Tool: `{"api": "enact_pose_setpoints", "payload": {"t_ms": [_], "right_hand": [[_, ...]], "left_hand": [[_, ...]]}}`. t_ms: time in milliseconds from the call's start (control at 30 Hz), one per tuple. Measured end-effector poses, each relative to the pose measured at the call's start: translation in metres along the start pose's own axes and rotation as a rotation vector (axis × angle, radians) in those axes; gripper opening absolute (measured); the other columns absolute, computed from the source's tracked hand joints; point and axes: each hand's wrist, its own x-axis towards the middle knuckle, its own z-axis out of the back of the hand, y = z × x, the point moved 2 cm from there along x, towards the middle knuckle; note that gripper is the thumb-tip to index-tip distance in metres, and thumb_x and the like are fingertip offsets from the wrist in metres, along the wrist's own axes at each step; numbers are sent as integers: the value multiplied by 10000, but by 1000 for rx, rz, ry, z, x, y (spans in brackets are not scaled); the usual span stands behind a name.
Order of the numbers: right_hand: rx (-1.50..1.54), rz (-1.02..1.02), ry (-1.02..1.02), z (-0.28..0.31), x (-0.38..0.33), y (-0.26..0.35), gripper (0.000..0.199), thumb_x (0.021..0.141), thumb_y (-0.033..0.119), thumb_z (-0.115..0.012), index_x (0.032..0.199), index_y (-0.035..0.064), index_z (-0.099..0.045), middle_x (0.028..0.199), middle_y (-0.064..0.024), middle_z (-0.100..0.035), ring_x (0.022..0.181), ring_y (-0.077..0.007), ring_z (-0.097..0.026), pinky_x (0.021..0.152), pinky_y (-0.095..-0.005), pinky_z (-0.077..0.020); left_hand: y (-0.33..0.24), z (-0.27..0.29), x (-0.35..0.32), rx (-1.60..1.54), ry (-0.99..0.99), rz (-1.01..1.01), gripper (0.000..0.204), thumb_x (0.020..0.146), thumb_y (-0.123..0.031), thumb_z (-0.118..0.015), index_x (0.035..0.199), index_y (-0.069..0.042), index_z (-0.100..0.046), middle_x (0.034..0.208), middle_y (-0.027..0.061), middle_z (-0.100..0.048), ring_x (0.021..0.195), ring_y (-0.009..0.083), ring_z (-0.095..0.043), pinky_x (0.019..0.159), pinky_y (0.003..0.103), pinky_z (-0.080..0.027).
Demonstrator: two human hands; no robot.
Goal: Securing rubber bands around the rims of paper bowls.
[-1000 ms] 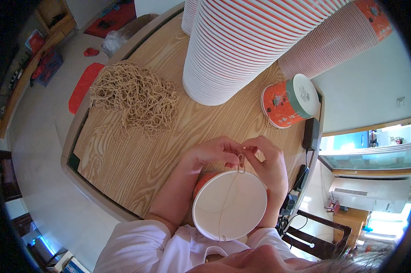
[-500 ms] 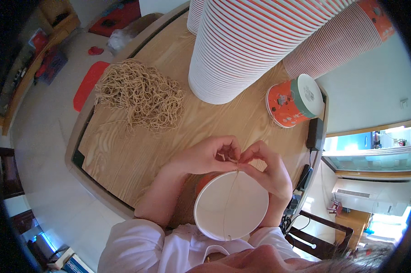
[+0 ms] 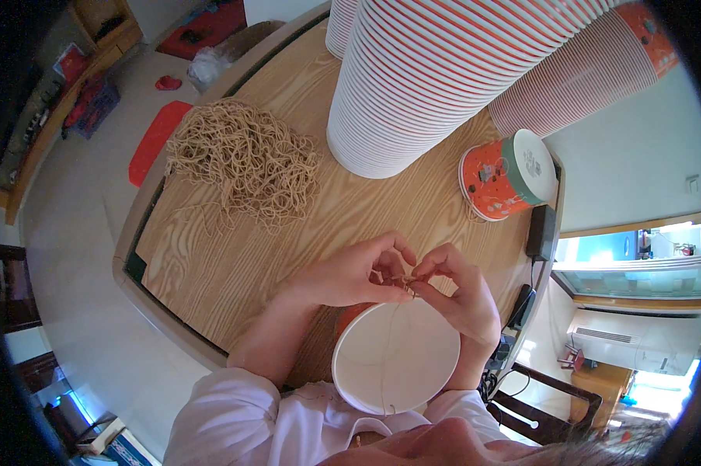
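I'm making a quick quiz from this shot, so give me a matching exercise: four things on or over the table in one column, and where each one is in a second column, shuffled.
Things:
1. pile of tan strings
2. tall stack of cups
3. cup lying on its side
4. white cup

Places:
A. far middle of the table
B. right edge, beside a black adapter
C. near edge, just below the left hand and right hand
D. far left of the table

Pairs: 1-D, 2-A, 3-B, 4-C

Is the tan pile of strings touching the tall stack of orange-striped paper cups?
Apart. The head view shows bare wooden tabletop between the tan pile of strings and the base of the tall stack of orange-striped paper cups.
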Motion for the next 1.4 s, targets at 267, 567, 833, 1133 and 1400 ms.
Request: {"api": "enact_pose_setpoints", "payload": {"t_ms": [267, 567, 833, 1133, 1400], "right_hand": [[-94, 16, -16, 1, 0, 0, 242, 769, -70, -683, 958, -5, -546, 877, -60, -595, 840, -140, -615, 802, -272, -491], [-54, -14, 6, -2, -1, 4, 249, 766, -59, -693, 952, 1, -539, 845, -50, -612, 822, -133, -616, 790, -271, -494], [-89, -12, -14, -4, -1, 9, 236, 764, -54, -695, 939, -3, -545, 840, -58, -611, 800, -140, -623, 755, -272, -498], [-90, -36, -33, -3, -2, 7, 232, 762, -54, -691, 939, -9, -549, 832, -60, -611, 791, -143, -626, 735, -272, -502], [-117, -34, -39, -4, -4, 8, 226, 761, -65, -681, 941, -11, -556, 836, -63, -616, 820, -157, -645, 751, -277, -507]], "left_hand": [[4, 0, 0, -114, -32, -56, 329, 814, -67, -679, 1076, -71, -479, 862, -2, -559, 800, 69, -537, 701, 218, -449], [2, 4, -5, -31, -39, -61, 288, 814, -82, -682, 1045, -77, -510, 847, -31, -549, 770, 54, -521, 668, 212, -440], [-3, 6, -9, 219, -92, -89, 145, 817, -134, -705, 883, -42, -614, 761, -8, -620, 701, 46, -552, 612, 218, -449], [-10, 15, -18, 338, -133, -45, 155, 820, -137, -700, 895, -35, -610, 758, 4, -623, 710, 55, -565, 622, 225, -456], [-19, -9, -13, 336, -136, -59, 310, 822, -138, -700, 1092, -68, -564, 880, 22, -643, 801, 110, -611, 688, 264, -504]]}}
